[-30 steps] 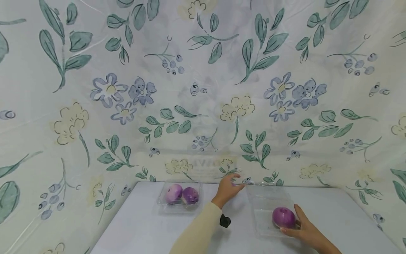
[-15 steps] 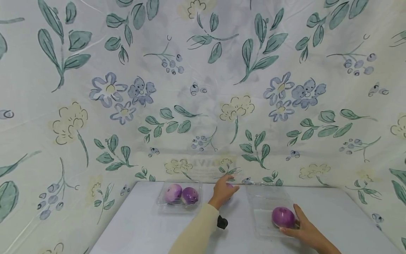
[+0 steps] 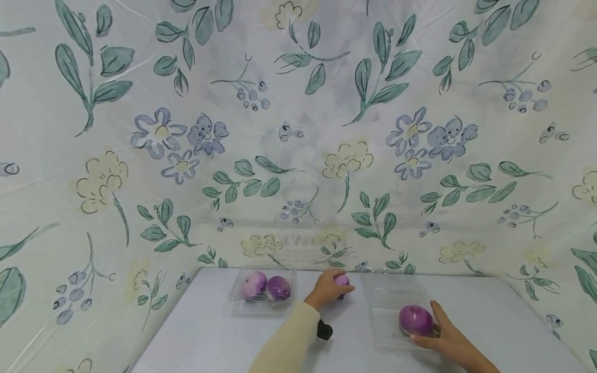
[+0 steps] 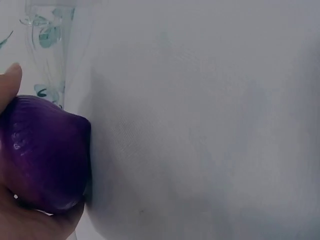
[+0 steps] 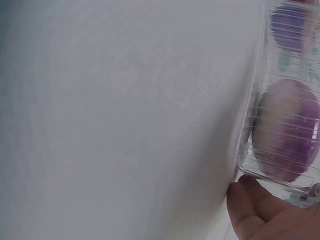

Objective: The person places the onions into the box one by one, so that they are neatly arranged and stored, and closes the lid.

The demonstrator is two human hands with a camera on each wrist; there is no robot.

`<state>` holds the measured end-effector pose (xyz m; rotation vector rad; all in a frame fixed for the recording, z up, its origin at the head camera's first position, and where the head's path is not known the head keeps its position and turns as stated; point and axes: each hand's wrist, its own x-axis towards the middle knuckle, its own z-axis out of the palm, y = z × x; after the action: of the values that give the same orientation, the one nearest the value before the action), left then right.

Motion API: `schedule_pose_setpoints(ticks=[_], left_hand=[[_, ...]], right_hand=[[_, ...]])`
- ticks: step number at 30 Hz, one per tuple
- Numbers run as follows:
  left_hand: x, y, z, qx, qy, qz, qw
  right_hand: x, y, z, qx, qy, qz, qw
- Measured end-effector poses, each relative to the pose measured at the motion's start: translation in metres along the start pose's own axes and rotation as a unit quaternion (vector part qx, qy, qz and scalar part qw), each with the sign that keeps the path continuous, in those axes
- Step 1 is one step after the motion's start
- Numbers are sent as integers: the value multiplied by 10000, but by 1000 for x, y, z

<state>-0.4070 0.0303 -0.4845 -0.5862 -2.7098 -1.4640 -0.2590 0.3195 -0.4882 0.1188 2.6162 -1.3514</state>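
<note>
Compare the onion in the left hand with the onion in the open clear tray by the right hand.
The left hand's onion looks smaller and lies outside any tray, gripped by the left hand. The tray's onion looks larger and sits in the open clear tray, which the right hand touches. Both are purple.

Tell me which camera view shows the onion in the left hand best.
The left wrist view: the dark purple onion fills the frame's left side, the left hand gripping it. In the head view the onion is small and mostly hidden behind the fingers. In the right wrist view I cannot tell it apart.
</note>
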Motion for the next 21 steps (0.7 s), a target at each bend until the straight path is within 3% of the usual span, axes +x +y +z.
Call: schedule_pose_setpoints(ticks=[6,16,21], left_hand=[[2,-2,-1,159,-291,21,9994],[-6,-3,0,-8,-392,-428,9983],[-7,-5,1,33,-339,-318,9989]], right_hand=[[-2,-1,0,-148,60,25,9999],[-2,0,0,-167,44,6,9999],[-2,-2,0,-239,93,51,9997]])
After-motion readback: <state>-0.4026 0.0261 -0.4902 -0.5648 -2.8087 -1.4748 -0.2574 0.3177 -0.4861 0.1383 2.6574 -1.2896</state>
